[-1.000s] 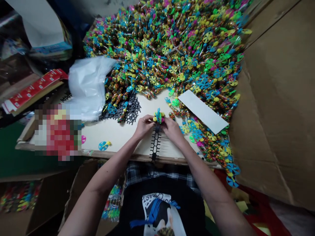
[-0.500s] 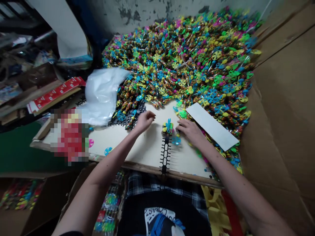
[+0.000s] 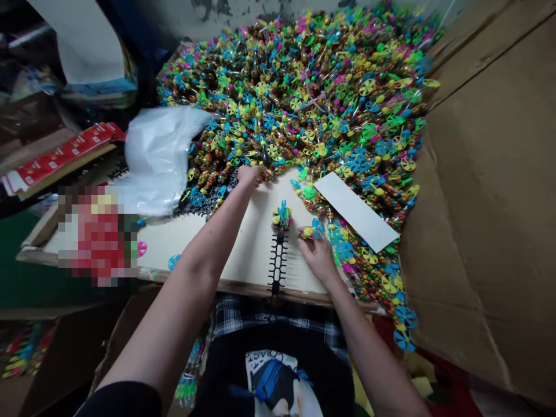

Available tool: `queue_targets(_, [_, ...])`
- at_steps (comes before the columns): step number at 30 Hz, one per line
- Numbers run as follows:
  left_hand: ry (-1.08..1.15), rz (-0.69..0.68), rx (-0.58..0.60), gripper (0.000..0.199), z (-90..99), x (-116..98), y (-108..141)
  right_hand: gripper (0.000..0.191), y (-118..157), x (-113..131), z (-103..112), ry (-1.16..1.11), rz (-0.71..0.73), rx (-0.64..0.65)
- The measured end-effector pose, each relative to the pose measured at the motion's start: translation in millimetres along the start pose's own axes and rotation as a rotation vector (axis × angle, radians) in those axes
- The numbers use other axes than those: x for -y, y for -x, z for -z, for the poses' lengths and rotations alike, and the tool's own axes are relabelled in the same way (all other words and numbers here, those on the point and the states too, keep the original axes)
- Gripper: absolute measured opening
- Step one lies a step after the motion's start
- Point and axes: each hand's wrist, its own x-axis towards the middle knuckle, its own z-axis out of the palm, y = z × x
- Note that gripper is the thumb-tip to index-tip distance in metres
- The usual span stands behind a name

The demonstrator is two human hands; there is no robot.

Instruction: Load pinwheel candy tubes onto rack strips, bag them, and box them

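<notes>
On the cream board, the person's right hand is pinching a small yellow-tipped pinwheel tube between thumb and fingertips; the tube sits at the tips of those fingers, its blue pinwheel just beyond them. Just left of that hand, a cluster of pinwheel tubes sits at the top end of a black plastic comb rack, which lies flat on the board and points toward the person; the hand and cluster are near each other but apart. The left hand is stretched forward with its fingers curled down at the edge of a huge heap of pinwheel tubes; whether it has hold of anything is hidden. More black rack lies just left of it, partly under the heap; a white card strip rests on the heap's right side; a crumpled white plastic bag lies at the left; a large cardboard sheet stands along the right.
</notes>
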Motion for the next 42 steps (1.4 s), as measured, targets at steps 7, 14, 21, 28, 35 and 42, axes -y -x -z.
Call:
queue_targets(7, [0.173, -0.068, 0.152, 0.022, 53.4, 11.2, 105.7, 0.011, 7.4, 1.3, -18.0, 0.115, -0.009, -0.037])
queue_targets(14, [0.114, 0.180, 0.454, 0.031, 59.1, 33.9, 181.0, 0.014, 2.6, 9.5, -32.7, 0.352, 0.017, -0.054])
queue_targets(21, [0.173, 0.209, 0.343, 0.020, 49.1, 34.9, 185.3, 0.022, 0.4, 18.4, -43.3, 0.535, -0.084, 0.073])
queue_targets(28, [0.184, 0.223, 0.269, 0.019, 49.2, 32.6, 190.3, 0.031, 11.9, 14.2, -41.9, 0.374, 0.035, 0.071])
queue_targets(35, [0.163, 0.197, 0.345, 0.021, 47.6, 33.3, 187.4, 0.025, 11.8, 11.6, -43.8, 0.366, 0.005, 0.031])
queue_targets(42, [0.133, 0.098, 0.390, 0.028, 51.9, 41.5, 186.0, 0.032, 9.8, 8.3, -42.3, 0.313, 0.036, 0.036])
